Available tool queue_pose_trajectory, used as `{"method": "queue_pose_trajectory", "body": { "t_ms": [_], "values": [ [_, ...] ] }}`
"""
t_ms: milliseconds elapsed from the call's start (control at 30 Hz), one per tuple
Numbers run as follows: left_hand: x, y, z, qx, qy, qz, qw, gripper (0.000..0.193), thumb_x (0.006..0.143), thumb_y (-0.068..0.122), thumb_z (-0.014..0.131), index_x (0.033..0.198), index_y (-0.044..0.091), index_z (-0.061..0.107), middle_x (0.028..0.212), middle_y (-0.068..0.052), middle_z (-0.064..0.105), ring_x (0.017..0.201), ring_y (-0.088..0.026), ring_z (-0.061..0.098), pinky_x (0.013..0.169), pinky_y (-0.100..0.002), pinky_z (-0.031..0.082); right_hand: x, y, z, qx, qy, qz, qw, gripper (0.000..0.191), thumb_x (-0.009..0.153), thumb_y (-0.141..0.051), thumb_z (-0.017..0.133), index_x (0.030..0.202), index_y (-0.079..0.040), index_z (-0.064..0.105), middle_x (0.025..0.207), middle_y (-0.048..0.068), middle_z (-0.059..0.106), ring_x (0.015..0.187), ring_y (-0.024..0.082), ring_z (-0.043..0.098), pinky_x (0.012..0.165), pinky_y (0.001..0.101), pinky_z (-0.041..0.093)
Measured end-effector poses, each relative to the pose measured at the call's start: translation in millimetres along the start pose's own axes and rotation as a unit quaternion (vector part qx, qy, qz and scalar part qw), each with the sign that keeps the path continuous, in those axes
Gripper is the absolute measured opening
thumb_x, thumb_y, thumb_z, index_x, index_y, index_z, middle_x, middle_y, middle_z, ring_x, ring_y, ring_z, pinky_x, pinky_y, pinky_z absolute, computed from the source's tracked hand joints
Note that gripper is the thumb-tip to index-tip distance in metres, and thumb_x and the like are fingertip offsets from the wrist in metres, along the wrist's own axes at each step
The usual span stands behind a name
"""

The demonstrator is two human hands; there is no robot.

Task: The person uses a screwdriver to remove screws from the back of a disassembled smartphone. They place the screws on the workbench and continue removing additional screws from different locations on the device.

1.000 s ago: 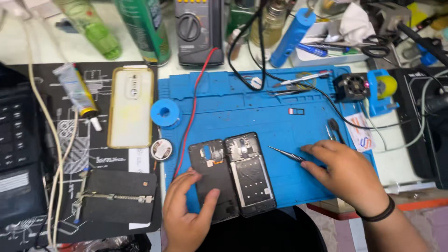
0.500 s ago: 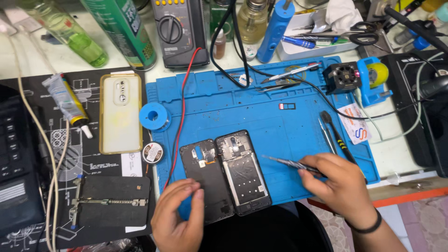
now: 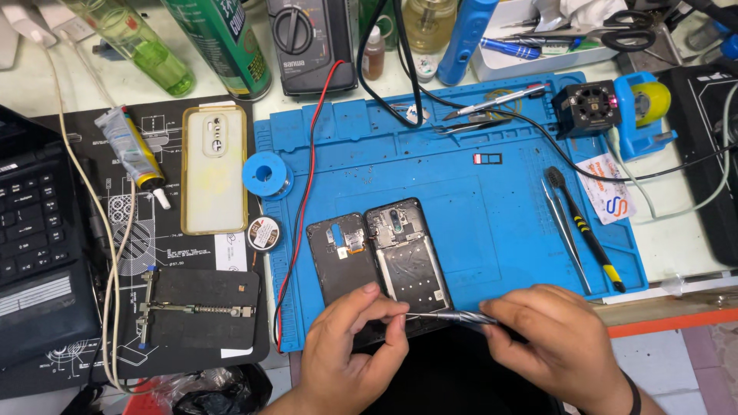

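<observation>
Left hand [image 3: 350, 350]: fingertips pinching the tweezers' [image 3: 453, 317] tip
Right hand [image 3: 561, 346]: clamped round their handle
Risk: a slip — points could scratch the opened phone [image 3: 406, 257] just beside

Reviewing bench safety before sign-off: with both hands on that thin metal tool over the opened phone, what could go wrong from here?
1. The pointed metal tool, pinched by the left hand and right hand, hangs at the lower edge of the bare phone frame; a slip could scratch exposed parts.
2. The detached back cover lies touching the frame, near the mat's front edge; a nudge might push it off.
3. The red lead runs beside the cover and could snag a wrist.
</observation>
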State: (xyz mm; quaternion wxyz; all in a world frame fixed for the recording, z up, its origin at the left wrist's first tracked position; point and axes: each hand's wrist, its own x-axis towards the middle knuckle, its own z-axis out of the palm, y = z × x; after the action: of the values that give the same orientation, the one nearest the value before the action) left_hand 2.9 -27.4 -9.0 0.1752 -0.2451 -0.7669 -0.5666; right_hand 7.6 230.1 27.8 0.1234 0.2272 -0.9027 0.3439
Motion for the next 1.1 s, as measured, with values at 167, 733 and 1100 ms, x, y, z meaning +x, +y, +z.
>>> {"method": "queue_pose_trajectory", "body": {
  "t_ms": [167,733,1100],
  "values": [
    [-4.6,-4.1,0.0,0.028,-0.013,0.009,0.999,0.069,0.088,-0.008,0.077,0.143,0.003,0.035,0.098,-0.012,0.075,0.088,-0.021,0.078,0.081,-0.033,0.062,-0.1,-5.0,1.8,-0.006,0.005,-0.023,1.0,0.031,0.067,-0.007,0.084,0.095,-0.008,0.072,0.081,0.002,0.068,0.06,0.018,0.06,0.057,0.0326,0.048],
    [-17.2,-16.4,-16.3,-0.056,0.063,-0.06,0.995,0.055,0.09,-0.012,0.07,0.127,0.005,0.035,0.107,-0.014,0.07,0.096,-0.016,0.072,0.088,-0.029,0.059,-22.1,0.1,-8.1,0.054,0.053,0.093,0.993,0.024,0.077,-0.01,0.079,0.098,-0.003,0.071,0.083,0.003,0.072,0.067,0.012,0.068,0.06,0.0248,0.051],
    [1.8,0.8,-9.5,-0.122,-0.016,-0.03,0.992,0.056,0.094,-0.011,0.072,0.135,0.005,0.036,0.113,-0.017,0.072,0.096,-0.017,0.074,0.086,-0.031,0.063,-13.6,3.2,3.3,0.138,-0.035,0.159,0.977,0.014,0.079,-0.009,0.077,0.092,-0.003,0.077,0.073,0.001,0.071,0.056,0.009,0.062,0.049,0.0226,0.048]
  ]
}}
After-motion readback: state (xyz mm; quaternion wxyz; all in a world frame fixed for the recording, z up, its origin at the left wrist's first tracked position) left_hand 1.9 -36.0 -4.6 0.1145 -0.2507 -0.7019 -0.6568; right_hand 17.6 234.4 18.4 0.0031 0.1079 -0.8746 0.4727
